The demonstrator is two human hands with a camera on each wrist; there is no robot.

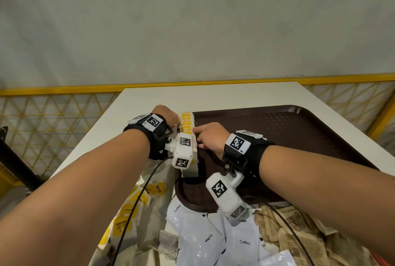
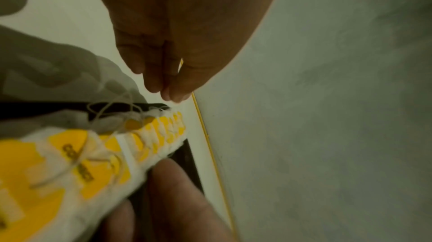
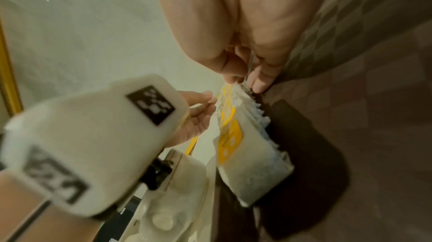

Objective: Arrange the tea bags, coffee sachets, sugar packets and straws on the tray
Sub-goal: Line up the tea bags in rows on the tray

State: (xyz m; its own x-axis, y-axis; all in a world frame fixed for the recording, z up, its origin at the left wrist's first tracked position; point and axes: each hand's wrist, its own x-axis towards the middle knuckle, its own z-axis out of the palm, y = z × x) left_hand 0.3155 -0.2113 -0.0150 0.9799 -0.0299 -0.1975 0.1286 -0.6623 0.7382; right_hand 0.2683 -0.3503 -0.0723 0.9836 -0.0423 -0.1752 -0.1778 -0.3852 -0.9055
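Observation:
A row of tea bags with yellow tags and strings stands on edge along the left rim of the dark brown tray. My left hand is at the row's left side, near its far end, with the fingers straight and close together. In the left wrist view these fingers point down just beyond the tea bags. My right hand reaches in from the tray side, and its fingertips touch the tops of the tea bags. Neither hand lifts a bag.
Near me lie loose yellow-printed tea bags, white coffee sachets and brown sugar packets. The tray sits on a white table. Behind the table runs a yellow mesh fence. Black cables hang from both wrist cameras.

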